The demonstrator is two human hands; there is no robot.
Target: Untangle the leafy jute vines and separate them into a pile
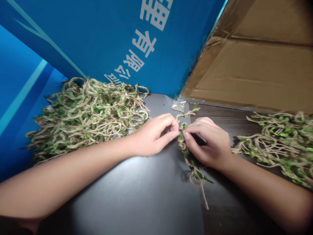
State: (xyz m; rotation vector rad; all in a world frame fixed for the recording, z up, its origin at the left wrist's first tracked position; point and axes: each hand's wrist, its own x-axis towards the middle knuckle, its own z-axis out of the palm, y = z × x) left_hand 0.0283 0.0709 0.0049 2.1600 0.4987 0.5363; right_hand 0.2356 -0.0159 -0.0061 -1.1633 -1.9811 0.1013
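Note:
A braided length of jute twine with green leaves (182, 143) is pinched between my two hands, above the seam of the grey mat and the dark wood surface. My left hand (156, 135) grips its left side with thumb and forefinger. From the right, my right hand (210, 140) pinches the same piece between thumb and index finger. The lower end hangs toward me with a loop and a loose twine tail. A short leafy end sticks out beyond my fingertips. The exact spot between the fingertips is partly hidden.
To the left lies a large heap of leafy twine pieces (93, 114). Another pile of leafy twine (281, 143) sits at the right. A blue printed panel (110, 39) and a brown cardboard sheet (266, 68) stand behind. Near their corner lies a small clear plastic bag (178, 106).

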